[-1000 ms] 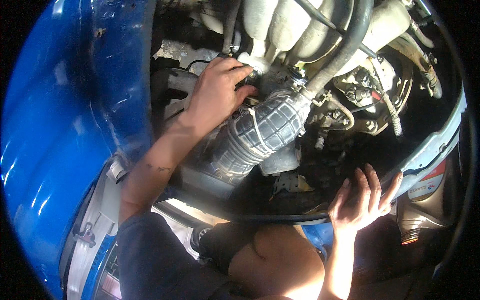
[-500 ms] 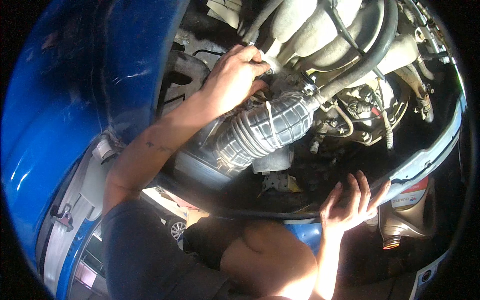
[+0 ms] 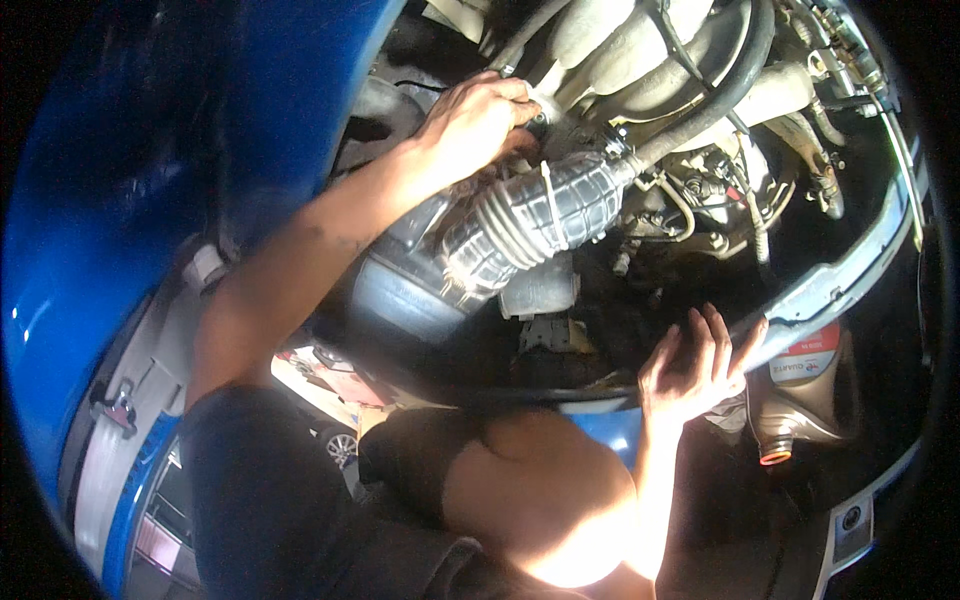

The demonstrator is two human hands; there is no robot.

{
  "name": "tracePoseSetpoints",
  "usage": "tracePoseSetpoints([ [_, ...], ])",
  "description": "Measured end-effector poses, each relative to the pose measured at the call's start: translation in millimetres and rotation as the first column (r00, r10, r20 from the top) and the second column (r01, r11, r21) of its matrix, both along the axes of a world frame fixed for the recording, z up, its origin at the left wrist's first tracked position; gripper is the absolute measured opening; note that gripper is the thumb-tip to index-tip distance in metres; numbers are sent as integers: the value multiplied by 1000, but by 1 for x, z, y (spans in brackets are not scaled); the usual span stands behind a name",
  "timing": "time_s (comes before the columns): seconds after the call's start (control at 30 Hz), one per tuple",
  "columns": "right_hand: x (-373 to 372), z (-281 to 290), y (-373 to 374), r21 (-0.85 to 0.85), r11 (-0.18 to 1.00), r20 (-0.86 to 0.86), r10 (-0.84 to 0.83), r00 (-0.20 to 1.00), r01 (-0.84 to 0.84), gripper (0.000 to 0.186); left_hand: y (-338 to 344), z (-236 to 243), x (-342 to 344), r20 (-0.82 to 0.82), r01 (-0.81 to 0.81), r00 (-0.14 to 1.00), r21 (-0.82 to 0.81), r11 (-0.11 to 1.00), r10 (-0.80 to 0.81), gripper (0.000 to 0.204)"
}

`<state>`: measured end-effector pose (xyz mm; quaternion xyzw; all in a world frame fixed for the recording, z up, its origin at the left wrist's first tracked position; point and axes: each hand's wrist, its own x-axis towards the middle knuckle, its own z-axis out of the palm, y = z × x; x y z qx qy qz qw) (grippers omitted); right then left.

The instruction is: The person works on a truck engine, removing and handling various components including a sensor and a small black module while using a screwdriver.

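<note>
Deep in the engine bay, my left hand (image 3: 480, 122) has its fingers bent and pressed together beside the pale metal intake manifold (image 3: 590, 50). What those fingers grip is hidden behind them. Just below that hand runs a ribbed black air intake hose (image 3: 540, 222), its near end by a dark box (image 3: 405, 295). My right hand (image 3: 695, 370) rests on the front edge of the bay with fingers spread, holding nothing. A light blue metal crossbar (image 3: 850, 275) extends from there to the right.
An oil bottle (image 3: 800, 395) with an orange-rimmed mouth lies tilted right of my right hand. A thick black hose (image 3: 710, 125) crosses the engine. Blue bodywork (image 3: 200, 130) stands along the left. My bent knee (image 3: 545, 500) is close to the front edge.
The whole view has shifted slightly, so the engine bay's front edge sits higher. Both hands keep their places on the car, and the left fingers remain bent by the manifold.
</note>
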<state>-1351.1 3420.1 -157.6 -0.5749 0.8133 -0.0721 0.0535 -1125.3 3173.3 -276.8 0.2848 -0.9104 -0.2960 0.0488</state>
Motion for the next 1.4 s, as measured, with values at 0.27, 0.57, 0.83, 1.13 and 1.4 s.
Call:
tracePoseSetpoints([
  [0.27,4,2,5,-41,999,-63,-17,998,14,21,1,4,-1,246,-18,969,150,989,-20,44],
  [0.57,8,0,8,-4,999,-31,-34,999,34,24,-2,24,-10,216,15,976,32,999,-22,20],
  [0.83,12,2,3,21,996,-81,-89,993,91,23,-11,24,-18,192,129,973,8,992,-128,20],
  [1.13,12,1,0,-10,998,-121,-67,990,67,23,-13,16,-9,219,-187,969,361,914,112,26],
  [1.4,7,1,9,-42,998,-112,-56,992,52,25,1,-31,8,-48,-51,997,138,989,58,56],
])
